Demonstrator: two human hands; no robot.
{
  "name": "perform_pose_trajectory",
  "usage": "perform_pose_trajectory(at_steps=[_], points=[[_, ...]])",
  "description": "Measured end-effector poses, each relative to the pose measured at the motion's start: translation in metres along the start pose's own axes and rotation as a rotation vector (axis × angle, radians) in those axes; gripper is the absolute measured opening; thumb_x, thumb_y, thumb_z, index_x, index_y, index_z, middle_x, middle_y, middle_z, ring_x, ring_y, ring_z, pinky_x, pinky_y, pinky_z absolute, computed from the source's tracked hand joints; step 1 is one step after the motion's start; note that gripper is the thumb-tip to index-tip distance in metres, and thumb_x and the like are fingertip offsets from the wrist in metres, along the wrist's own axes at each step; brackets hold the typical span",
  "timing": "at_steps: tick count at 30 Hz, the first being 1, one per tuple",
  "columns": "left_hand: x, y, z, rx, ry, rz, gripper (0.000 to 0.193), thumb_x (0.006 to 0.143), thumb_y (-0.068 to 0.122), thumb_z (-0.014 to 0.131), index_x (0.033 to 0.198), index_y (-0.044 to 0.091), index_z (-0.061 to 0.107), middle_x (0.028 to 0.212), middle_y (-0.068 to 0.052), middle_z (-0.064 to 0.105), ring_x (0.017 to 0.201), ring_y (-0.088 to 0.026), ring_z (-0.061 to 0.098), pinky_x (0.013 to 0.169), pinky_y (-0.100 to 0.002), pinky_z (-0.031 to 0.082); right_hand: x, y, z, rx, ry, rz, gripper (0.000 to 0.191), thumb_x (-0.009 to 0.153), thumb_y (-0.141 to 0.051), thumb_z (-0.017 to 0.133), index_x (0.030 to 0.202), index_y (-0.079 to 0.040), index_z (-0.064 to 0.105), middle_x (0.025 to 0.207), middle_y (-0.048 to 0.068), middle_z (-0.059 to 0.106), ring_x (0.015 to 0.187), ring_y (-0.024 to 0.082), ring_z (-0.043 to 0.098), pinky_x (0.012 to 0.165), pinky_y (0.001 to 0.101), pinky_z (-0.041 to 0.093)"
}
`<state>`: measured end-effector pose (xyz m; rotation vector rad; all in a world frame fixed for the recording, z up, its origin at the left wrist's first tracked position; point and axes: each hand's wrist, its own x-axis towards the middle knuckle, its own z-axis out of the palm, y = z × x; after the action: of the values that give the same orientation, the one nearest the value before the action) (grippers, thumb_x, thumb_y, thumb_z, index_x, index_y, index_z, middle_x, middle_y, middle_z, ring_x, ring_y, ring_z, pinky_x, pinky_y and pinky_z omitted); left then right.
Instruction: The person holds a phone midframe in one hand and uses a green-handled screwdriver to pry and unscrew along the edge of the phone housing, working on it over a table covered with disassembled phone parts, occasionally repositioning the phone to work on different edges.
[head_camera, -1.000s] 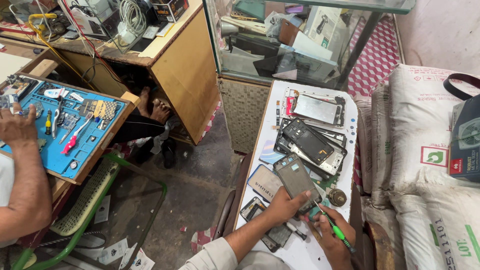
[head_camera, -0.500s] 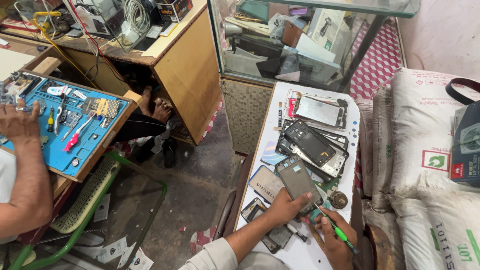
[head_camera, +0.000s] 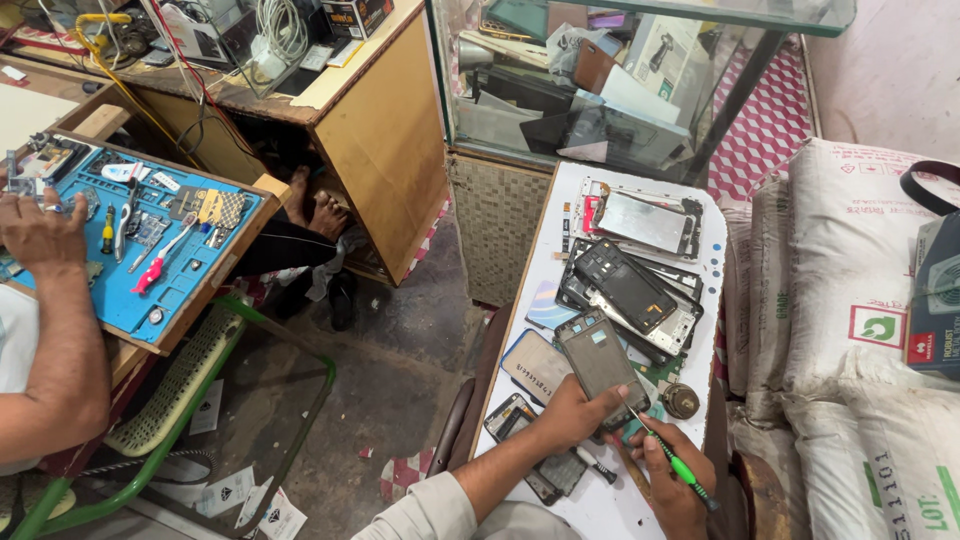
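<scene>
My left hand grips the near end of a dark phone frame lying on a white board. My right hand holds a green-handled screwdriver, its tip at the phone frame's lower right corner. Other opened phones and a silver back panel are piled further up the board. A tan phone cover lies just left of the frame, and a small black part sits under my left wrist.
Another person's arm rests at the left over a blue repair mat with tools. A glass display case stands behind the board. White sacks are stacked at the right. A wooden counter and green frame border the floor.
My hands stay at the phone frame, with the screwdriver tip shifting slightly. The other person's hand has moved a little over the blue mat.
</scene>
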<state>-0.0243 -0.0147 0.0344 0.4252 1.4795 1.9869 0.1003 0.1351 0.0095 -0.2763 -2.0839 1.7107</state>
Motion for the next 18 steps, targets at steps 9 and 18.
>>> perform_pose_trajectory(at_steps=[9,18], points=[[-0.0009,-0.0005,-0.0011,0.019,0.001,0.027,0.030,0.106,0.025,0.062,0.110,-0.004,0.066,0.084,-0.006,0.068,0.061,-0.009,0.063,0.048,-0.024,0.054,0.0003,0.0009,0.0012,0.014,0.002,-0.014,0.029,0.099,-0.009,0.060,0.121,0.008,0.069,0.091,0.014,0.072,0.080,0.016,0.067,0.073,0.0285,0.056],[-0.0030,0.0062,0.0004,0.002,0.015,-0.019,0.029,0.105,0.024,0.062,0.108,-0.005,0.066,0.081,-0.008,0.069,0.056,-0.011,0.064,0.046,-0.024,0.053,0.0041,-0.0003,0.0009,0.040,0.003,-0.007,0.029,0.100,-0.008,0.060,0.121,0.008,0.069,0.092,0.015,0.072,0.078,0.017,0.067,0.072,0.0289,0.055]])
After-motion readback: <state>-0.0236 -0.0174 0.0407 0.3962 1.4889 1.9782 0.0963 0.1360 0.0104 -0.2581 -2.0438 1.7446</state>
